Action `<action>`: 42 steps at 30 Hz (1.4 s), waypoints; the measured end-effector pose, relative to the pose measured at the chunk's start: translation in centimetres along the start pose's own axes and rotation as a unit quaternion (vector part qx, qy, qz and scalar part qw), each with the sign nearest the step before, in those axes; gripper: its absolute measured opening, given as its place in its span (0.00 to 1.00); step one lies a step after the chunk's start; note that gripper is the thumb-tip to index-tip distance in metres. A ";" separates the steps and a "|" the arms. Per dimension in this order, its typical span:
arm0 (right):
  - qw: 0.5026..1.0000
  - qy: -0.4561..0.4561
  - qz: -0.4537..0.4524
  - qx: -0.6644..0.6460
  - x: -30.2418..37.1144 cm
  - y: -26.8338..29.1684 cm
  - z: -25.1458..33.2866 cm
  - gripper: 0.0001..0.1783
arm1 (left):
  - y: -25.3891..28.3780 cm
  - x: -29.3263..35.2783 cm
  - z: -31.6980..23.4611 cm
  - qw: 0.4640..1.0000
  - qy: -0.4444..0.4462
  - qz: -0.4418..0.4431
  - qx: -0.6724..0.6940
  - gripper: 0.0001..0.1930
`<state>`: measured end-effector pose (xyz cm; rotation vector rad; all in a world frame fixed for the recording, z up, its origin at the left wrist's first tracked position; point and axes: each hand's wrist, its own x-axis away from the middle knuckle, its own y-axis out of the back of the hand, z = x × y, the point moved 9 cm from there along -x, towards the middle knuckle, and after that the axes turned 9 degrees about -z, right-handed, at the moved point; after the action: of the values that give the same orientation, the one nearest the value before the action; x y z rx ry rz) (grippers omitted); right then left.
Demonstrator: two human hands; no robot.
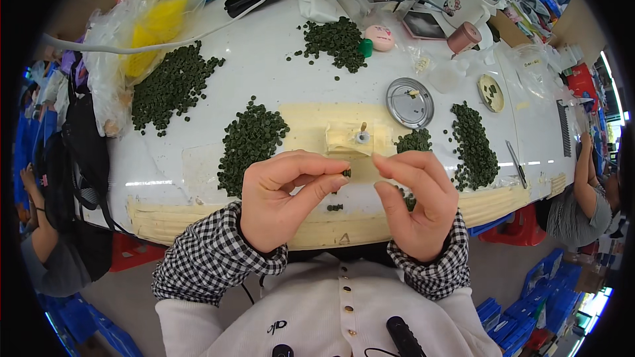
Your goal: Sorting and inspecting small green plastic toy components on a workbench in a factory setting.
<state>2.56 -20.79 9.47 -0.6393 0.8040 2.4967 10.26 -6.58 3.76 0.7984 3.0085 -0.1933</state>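
My left hand (278, 198) pinches a small dark green part (347, 172) between thumb and fingertips. Just to its right, my right hand (421, 208) is open, thumb and forefinger apart with nothing visible between them. A few similar parts (335, 207) lie on the table below the fingertips. Beyond my hands stands a cream-taped block (340, 137) with a short upright metal pin (363, 128). A heap of green parts (251, 142) lies beside my left hand. A smaller heap (414, 140) sits behind my right hand, which partly covers it.
More green heaps lie at far left (173, 84), far middle (337, 41) and right (473, 149). A round metal lid (409, 104), a small dish (491, 93) and tweezers (516, 164) are at right. A white cable (192, 43) crosses the back. People sit at both sides.
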 end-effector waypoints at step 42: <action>0.981 -0.029 -0.003 -0.193 -2.5 -1.5 -1.5 0.05 | 0.3 -0.4 -0.2 0.996 -0.049 -0.029 -0.073 0.09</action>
<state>5.76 -21.32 9.13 -0.6889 0.2919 2.6736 10.76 -6.44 3.96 0.6693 2.9137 -0.0135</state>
